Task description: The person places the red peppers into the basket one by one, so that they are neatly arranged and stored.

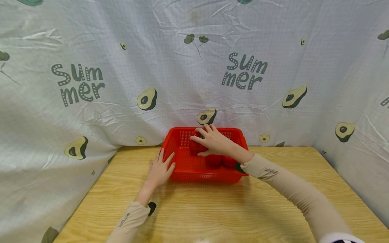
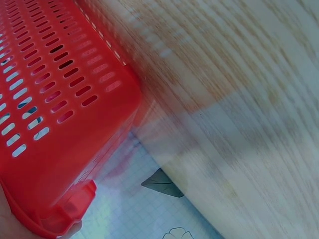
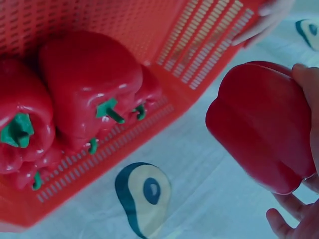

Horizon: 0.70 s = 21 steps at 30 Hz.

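My right hand (image 1: 214,141) holds a red bell pepper (image 3: 264,127) by its sides, raised over the red plastic basket (image 1: 194,177). Its thumb and fingers spread around the pepper. Several more glossy red bell peppers (image 3: 92,82) with green stems lie in the basket's right part, partly covered by the right hand and forearm in the head view. At the basket's left rim is my left hand (image 1: 158,170), with fingers on both sides of that rim. In the left wrist view only bits of this hand show beside the basket's corner (image 2: 55,214).
The basket stands on a wood-grain table (image 1: 194,209), near its back edge. Behind the table hangs a pale cloth (image 1: 182,77) printed with avocados and lettering. The left wrist has a black band (image 1: 152,208). Bare wood lies in front of the basket.
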{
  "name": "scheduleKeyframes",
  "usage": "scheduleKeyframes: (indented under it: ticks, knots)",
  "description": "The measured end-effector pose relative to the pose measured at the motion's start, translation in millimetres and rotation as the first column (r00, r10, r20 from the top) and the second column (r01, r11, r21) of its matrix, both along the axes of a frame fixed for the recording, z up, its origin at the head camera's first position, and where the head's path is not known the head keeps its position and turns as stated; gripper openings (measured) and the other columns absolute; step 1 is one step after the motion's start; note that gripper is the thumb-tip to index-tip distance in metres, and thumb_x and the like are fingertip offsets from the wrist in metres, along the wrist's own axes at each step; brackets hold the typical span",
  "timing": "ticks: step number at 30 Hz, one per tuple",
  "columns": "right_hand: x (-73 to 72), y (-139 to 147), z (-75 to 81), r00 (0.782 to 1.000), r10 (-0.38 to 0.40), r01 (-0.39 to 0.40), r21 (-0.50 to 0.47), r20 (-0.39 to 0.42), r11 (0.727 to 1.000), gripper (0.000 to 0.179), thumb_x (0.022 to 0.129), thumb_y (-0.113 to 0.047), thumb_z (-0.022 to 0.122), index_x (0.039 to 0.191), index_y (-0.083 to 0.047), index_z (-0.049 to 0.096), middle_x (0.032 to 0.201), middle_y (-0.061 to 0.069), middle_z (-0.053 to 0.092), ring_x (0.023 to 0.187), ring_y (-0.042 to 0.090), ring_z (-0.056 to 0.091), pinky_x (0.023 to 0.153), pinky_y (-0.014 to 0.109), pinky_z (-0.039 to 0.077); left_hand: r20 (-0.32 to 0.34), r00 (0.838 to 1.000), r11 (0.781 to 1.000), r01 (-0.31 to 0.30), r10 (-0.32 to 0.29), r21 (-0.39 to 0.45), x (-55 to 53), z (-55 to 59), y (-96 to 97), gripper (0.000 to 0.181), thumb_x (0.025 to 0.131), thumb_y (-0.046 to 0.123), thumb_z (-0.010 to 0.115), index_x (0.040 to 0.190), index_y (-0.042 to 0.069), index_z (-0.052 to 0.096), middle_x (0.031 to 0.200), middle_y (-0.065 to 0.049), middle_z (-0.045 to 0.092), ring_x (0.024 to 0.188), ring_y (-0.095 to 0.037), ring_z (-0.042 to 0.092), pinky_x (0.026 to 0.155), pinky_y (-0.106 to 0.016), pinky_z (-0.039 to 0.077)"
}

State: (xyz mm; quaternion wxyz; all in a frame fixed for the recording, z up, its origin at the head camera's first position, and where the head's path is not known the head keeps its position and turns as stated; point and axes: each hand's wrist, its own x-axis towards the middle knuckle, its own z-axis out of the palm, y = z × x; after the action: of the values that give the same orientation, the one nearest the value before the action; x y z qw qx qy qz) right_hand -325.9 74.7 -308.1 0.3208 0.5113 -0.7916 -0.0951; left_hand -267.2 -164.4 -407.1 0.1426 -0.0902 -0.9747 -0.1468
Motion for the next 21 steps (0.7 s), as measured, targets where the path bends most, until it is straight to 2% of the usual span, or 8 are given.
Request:
scheduleKeyframes:
  ticks: [5,8,21]
  knots:
    - [-14.9,-10.3,-5.5,0.998,-0.023,0.022,0.02,0.065,1.0,0.061,0.07,-0.053,0.066,0.12,-0.021,0.052,0.113,0.009,0.051,0.096,0.026,0.045,0.076,0.039,0.038,-0.007,1.0,1.0,0.007,-0.007,0.007,0.2,0.0,-0.6,0.045,0.091,0.031,0.042,0.133,0.014,0.044,0.143,-0.027,0.022,0.134,-0.041,0.017,0.093,-0.069,0.023]
    - [-23.3,-16.9,-9.1,0.995,-0.04,0.035,0.049,0.095,0.998,0.061,0.072,-0.053,0.064,0.121,-0.021,0.05,0.116,0.009,0.05,0.097,0.027,0.045,0.08,0.04,0.038,-0.006,1.0,1.0,0.001,-0.001,0.004,-0.6,0.3,-1.4,0.045,0.092,0.032,0.041,0.133,0.014,0.044,0.144,-0.027,0.022,0.134,-0.042,0.017,0.093,-0.069,0.023]
    - [-48.8,-33.9,-31.0,0.977,-0.132,0.102,0.175,0.167,0.979,0.064,0.075,-0.056,0.06,0.126,-0.022,0.047,0.112,0.007,0.05,0.099,0.026,0.044,0.087,0.043,0.035,0.023,1.0,1.0,-0.012,0.012,-0.005,-1.7,0.8,-0.2,0.046,0.092,0.034,0.039,0.134,0.016,0.042,0.145,-0.025,0.019,0.135,-0.04,0.015,0.094,-0.068,0.022]
